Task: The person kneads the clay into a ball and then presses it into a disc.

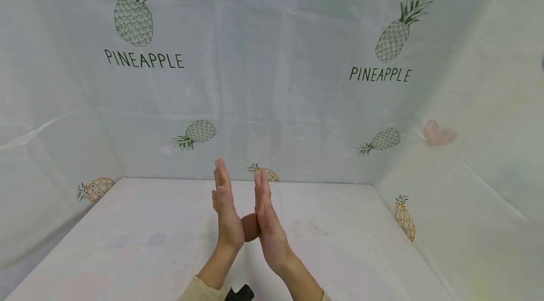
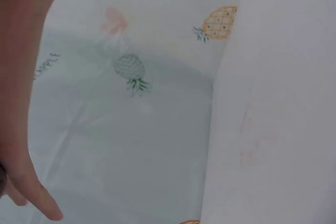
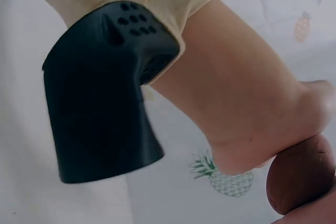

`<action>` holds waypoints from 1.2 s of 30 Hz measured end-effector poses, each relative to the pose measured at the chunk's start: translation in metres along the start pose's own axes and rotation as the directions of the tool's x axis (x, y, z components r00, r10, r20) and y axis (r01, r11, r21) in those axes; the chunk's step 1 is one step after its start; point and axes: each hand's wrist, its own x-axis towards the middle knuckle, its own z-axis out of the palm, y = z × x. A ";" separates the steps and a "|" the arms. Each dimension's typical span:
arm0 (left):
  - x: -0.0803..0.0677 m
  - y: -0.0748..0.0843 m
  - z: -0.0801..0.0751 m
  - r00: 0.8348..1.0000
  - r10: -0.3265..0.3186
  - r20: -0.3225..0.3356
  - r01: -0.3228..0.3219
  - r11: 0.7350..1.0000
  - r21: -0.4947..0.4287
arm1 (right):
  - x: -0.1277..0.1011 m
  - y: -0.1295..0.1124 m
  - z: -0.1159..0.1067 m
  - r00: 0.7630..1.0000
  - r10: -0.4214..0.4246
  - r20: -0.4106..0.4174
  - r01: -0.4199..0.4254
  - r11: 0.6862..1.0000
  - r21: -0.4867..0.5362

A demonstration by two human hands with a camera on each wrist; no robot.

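Observation:
A smooth reddish-brown lump, like clay or dough (image 1: 250, 227), sits between the two palms above the table. In the head view my left hand (image 1: 228, 218) presses its left side with the heel of the palm. Facing it, my right hand (image 1: 272, 230) touches the lump from the other side. Fingers on both hands point up and look straight. The right wrist view shows the rounded lump (image 3: 300, 177) against the left hand's heel, with part of the right hand (image 3: 315, 211) below it. A hand and fingers fill the left edge of the left wrist view.
Under the hands spreads a white table (image 1: 340, 235) with faint coloured smudges. Behind it hangs a pale sheet (image 1: 263, 79) printed with pineapples, and similar sheets close off both sides. A black wrist-camera mount (image 3: 100, 108) sits on the left sleeve.

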 end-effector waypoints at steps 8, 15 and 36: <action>-0.002 0.000 0.005 0.993 -0.057 0.099 0.056 0.998 0.014 | 0.000 -0.005 -0.005 1.000 -0.024 -0.020 0.024 1.000 -0.008; -0.007 -0.004 0.011 0.979 -0.094 0.181 0.092 0.996 0.020 | 0.000 -0.009 -0.012 0.998 -0.042 -0.047 0.044 0.998 0.047; -0.033 0.002 0.036 0.946 -0.071 0.318 0.065 0.997 0.029 | 0.002 -0.015 -0.039 0.982 -0.084 -0.169 0.096 0.993 0.064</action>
